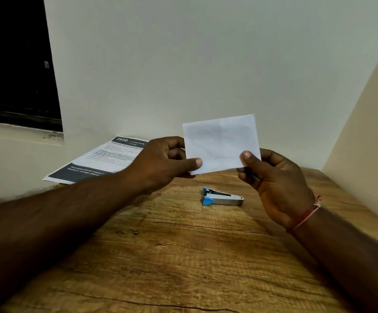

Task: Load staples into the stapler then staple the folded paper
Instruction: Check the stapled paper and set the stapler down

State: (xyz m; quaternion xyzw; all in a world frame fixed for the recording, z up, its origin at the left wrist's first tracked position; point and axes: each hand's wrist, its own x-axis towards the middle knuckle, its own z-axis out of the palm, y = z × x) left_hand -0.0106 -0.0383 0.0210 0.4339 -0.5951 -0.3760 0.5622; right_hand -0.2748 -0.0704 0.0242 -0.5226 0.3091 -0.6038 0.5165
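Observation:
A folded white paper (220,143) is held upright above the table, facing me. My left hand (163,161) pinches its lower left corner between thumb and fingers. My right hand (273,177) pinches its lower right corner, thumb on the front. Below the paper, a small stapler (223,197) with a silver metal body and blue plastic end lies flat on the wooden table (183,256), untouched by either hand. No staples are visible.
A printed sheet (100,161) with a dark header and footer lies at the table's back left, partly under my left wrist. White walls close in behind and on the right. A dark window (14,64) is at upper left.

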